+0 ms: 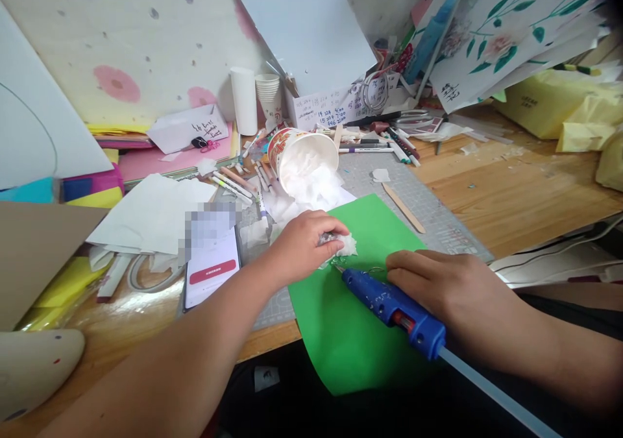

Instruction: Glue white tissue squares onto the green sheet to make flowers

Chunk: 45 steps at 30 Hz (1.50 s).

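My left hand (311,243) is closed round a white crumpled tissue piece (346,246), which rests low over the upper part of a green sheet (360,353). In my right hand (438,282) is a blue hot glue gun (389,302), its handle hidden behind its body and my fingers. The gun's nozzle points up and left, close to the tissue piece. Small clear glue blobs seem to lie on the green sheet by the tip. A long pale glue stick (491,386) sticks out of the gun's back end.
Beyond my left hand, a paper cup (325,146) lies tipped with white tissue scraps (314,182) spilling out. A wooden craft stick (403,208) lies on the grey cutting mat (438,227). A phone (213,256) sits left; markers (233,188) and paper cups (268,94) stand farther back.
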Motion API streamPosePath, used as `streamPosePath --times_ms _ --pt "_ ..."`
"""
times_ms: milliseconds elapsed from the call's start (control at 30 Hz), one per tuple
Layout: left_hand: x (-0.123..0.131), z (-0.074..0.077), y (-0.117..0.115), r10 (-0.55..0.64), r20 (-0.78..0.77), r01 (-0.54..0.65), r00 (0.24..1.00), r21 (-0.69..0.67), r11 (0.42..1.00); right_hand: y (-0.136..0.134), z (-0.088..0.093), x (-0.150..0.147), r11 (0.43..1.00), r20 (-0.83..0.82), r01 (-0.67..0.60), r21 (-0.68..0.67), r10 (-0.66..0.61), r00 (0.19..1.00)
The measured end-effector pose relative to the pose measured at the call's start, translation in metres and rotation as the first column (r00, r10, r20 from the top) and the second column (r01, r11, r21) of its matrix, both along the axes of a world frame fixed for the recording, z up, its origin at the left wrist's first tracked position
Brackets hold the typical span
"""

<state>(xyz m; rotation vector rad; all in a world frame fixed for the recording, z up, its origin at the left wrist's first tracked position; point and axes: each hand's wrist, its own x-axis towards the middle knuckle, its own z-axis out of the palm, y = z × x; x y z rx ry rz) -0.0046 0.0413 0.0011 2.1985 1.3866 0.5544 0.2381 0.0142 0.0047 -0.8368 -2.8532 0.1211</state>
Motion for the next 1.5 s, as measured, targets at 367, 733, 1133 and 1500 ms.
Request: streamPosePath --times_ms 367,733,1133,1500 --pt "0.0 -0.001 0.001 0.003 0.002 -0.003 1.0 -0.008 1.0 -0.001 0.002 0.009 0.998 0.009 0.03 -0.052 -0.03 1.0" --pt "-0.001 0.001 0.0 0.022 0.001 -0.022 1.0 -0.029 0.999 -0.002 -0.001 0.013 0.997 -0.004 0.034 0.063 -0.034 0.999" --pt "0.0 0.002 0.001 0.013 0.002 -0.013 1.0 -0.023 1.0 0.002 -0.001 0.013 0.994 0.008 0.074 0.079 -0.075 0.997" --pt "0.0 0.0 0.001 -0.001 0.025 0.0 1.0 0.008 1.0 0.025 0.038 -0.001 0.93 0.276 0.262 -0.26 -0.188 0.943"
